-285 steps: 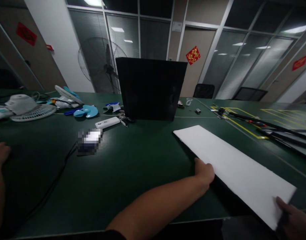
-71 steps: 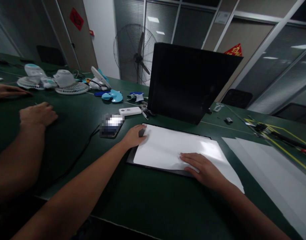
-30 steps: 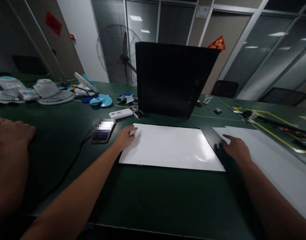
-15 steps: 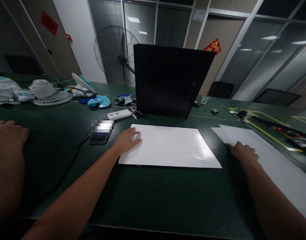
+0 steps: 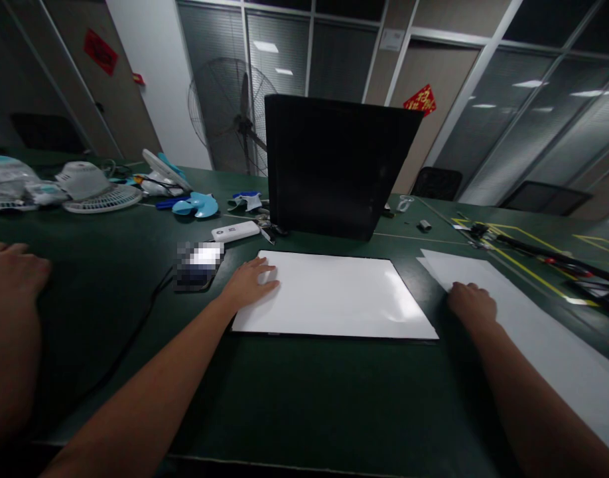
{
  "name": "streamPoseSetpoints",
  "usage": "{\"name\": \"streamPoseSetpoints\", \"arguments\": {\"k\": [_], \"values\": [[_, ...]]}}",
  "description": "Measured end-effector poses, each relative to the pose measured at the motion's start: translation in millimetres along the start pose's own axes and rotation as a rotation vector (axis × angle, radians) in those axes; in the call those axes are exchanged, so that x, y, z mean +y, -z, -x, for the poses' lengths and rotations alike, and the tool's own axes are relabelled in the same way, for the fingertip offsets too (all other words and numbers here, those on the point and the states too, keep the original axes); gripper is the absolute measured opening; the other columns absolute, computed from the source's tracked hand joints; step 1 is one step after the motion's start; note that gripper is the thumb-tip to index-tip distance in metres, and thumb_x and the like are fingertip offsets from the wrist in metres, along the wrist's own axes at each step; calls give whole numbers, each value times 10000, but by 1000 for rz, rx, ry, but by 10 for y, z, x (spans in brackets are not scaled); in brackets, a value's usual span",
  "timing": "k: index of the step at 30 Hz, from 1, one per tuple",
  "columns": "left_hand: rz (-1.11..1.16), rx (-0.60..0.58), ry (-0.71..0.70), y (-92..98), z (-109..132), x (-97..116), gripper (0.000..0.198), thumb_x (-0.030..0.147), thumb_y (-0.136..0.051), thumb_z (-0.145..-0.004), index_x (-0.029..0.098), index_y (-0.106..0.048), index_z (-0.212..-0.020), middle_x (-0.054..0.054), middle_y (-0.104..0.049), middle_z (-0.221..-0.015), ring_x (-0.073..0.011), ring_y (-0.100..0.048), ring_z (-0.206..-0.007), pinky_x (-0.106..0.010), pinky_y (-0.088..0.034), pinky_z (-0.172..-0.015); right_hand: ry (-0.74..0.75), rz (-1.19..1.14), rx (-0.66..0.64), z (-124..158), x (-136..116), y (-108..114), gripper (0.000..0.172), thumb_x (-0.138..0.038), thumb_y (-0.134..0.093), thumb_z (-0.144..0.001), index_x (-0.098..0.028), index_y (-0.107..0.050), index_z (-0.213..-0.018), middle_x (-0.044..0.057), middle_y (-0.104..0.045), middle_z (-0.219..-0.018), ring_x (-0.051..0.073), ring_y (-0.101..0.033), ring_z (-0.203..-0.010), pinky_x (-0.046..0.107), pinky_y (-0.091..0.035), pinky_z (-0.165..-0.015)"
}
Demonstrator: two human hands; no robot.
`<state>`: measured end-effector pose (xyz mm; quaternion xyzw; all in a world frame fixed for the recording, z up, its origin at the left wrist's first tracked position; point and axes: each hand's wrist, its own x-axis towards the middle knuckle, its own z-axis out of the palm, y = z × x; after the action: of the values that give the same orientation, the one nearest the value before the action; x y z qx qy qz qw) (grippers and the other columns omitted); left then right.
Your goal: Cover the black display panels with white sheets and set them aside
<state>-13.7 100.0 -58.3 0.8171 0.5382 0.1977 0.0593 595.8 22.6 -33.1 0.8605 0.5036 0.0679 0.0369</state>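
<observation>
A flat white panel [image 5: 329, 299] with thin dark edges lies on the green table, its surface glossy at the right. My left hand [image 5: 249, 284] rests on the panel's left side, fingers spread and holding nothing. To the right, large thin white sheets [image 5: 526, 332] lie partly over one another. My right hand [image 5: 471, 304] is closed at their left edge with its fingers curled; the fingertips are hidden, and it appears to grip the top sheet. Behind the panel stands a large black screen-like panel [image 5: 339, 169], leaning slightly.
Another person's hand [image 5: 16, 269] rests at the left edge. Nearby are a blurred-out phone [image 5: 199, 267] with a black cable, a white stick-shaped device [image 5: 235, 232], a light-blue fan blade [image 5: 195, 205] and white fan parts [image 5: 98, 189]. Dark rods [image 5: 558, 252] lie far right.
The right hand has shifted slightly left and its fingers have closed more at the sheets' edge. The sheets' corners now overlap differently. My left hand stays on the panel; the view has tilted slightly.
</observation>
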Motion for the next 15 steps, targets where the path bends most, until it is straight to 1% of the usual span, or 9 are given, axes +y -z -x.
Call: {"name": "streamPoseSetpoints", "arguments": {"k": [2, 3, 5, 6, 8, 10, 11, 13, 15], "values": [[9, 9, -4, -14, -3, -18, 626, 640, -610, -942, 243, -710, -1416, -118, -532, -1630, -336, -458, -1537, -501, -344, -1281, 2, -1, -5, 2, 18, 9, 526, -232, -317, -1009, -62, -729, -1288, 319, -622, -1288, 436, -608, -1210, 521, -500, -896], [14, 13, -6, -17, -3, -22, 624, 638, -613, -940, 244, -712, -1414, -114, -535, -1628, -338, -465, -1532, -496, -349, -1280, -7, -6, -4, 1, 24, 10, 529, -257, -316, -1017, -80, -728, -1298, 307, -624, -1308, 434, -607, -1225, 520, -503, -906], [19, 18, -7, -17, -2, -23, 624, 632, -621, -937, 239, -714, -1412, -116, -537, -1627, -343, -473, -1526, -493, -351, -1279, -40, -20, 7, -6, 32, 1, 555, -362, -323, -1038, -117, -697, -1367, 294, -604, -1382, 446, -578, -1294, 542, -501, -945], [20, 17, -7, -14, -1, -20, 627, 631, -622, -937, 234, -713, -1414, -122, -536, -1626, -345, -473, -1525, -496, -350, -1279, -66, -24, 15, -12, 34, -9, 588, -429, -327, -1040, -123, -670, -1407, 301, -580, -1425, 464, -547, -1339, 575, -490, -976], [21, 14, -6, -3, 1, -8, 631, 630, -619, -939, 230, -709, -1419, -132, -532, -1628, -350, -466, -1530, -514, -344, -1279, -131, -31, 23, -31, 35, -34, 703, -553, -319, -1029, -90, -614, -1468, 343, -539, -1470, 507, -506, -1384, 667, -453, -1018], [24, 9, -1, 10, 2, 5, 631, 630, -615, -941, 231, -707, -1420, -133, -525, -1633, -356, -455, -1536, -535, -342, -1278, -187, -60, -11, -55, 36, -59, 803, -628, -288, -1017, -49, -584, -1487, 384, -544, -1450, 530, -532, -1358, 740, -418, -1025], [24, 7, 0, 16, 2, 12, 630, 631, -612, -941, 233, -707, -1420, -130, -523, -1635, -357, -451, -1539, -541, -343, -1276, -202, -80, -35, -67, 35, -69, 820, -640, -278, -1014, -44, -584, -1488, 387, -563, -1430, 530, -560, -1331, 752, -416, -1022], [21, 5, 2, 25, 2, 22, 627, 631, -611, -939, 235, -710, -1415, -125, -525, -1635, -353, -452, -1539, -533, -347, -1275, -207, -110, -71, -87, 27, -82, 803, -626, -283, -1014, -52, -596, -1480, 373, -602, -1397, 525, -599, -1293, 739, -433, -1016], [19, 9, 4, 28, 3, 28, 622, 629, -613, -936, 240, -714, -1411, -119, -533, -1629, -347, -465, -1531, -516, -352, -1275, -178, -114, -55, -95, 9, -91, 766, -585, -306, -1013, -49, -610, -1468, 375, -619, -1372, 529, -611, -1279, 722, -452, -1003]]}}
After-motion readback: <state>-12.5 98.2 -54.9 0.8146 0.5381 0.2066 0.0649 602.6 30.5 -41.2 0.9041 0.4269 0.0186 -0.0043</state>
